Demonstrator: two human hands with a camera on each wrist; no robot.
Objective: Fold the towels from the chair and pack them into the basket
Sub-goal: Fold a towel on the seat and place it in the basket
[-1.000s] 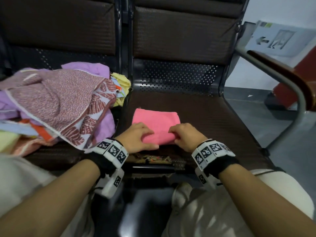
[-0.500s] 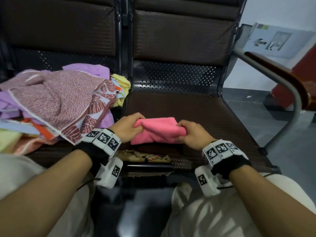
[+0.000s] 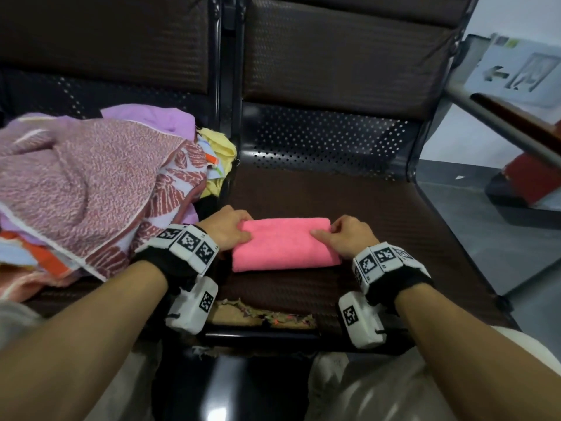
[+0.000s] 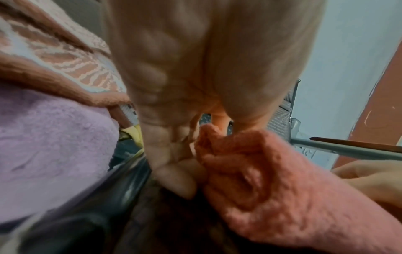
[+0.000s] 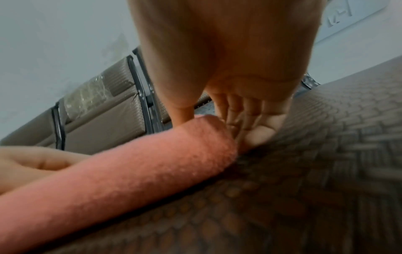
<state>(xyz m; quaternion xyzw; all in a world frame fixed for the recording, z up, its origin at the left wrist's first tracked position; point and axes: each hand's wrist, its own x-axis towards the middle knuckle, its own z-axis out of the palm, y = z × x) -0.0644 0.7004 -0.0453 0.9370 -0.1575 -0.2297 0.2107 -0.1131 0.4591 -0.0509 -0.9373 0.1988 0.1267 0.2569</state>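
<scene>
**Towel folded on seat, both ends held; risk of unfolding on lift**

Towel [image 3: 285, 244], pink, lay folded into a thick band on the right-hand seat [image 3: 379, 208] of the chair row, its long fold running across between the two hands. Left hand [image 3: 226, 227] held the left end, thumb on top and fingers curled at the edge; the left wrist view showed the layered end bunched against those fingers [image 4: 174, 180]. Right hand [image 3: 349, 238] held the right end, forefinger laid on top and the other fingers [image 5: 259, 134] tucked beside and under the roll. Each grip was therefore closed on the towel, neither released.

Pile [image 3: 91, 189] of unfolded towels sat on the neighbouring seat, just beside the left wrist. No basket appeared in any view, so its position could not be stated.

Assessed risks:

- The left end looked loosely gathered, not flat. A lift from the ends alone would likely let the middle sag and the layers slide open.
- The thick, soft cloth would probably spring apart if either grip slackened before the other.
- The left forearm was close to the pile; a sweep leftward could drag a patterned edge off the seat.
- The torn front lip of the seat [image 3: 264, 314] could snag loops if the towel were drawn toward the body.
</scene>
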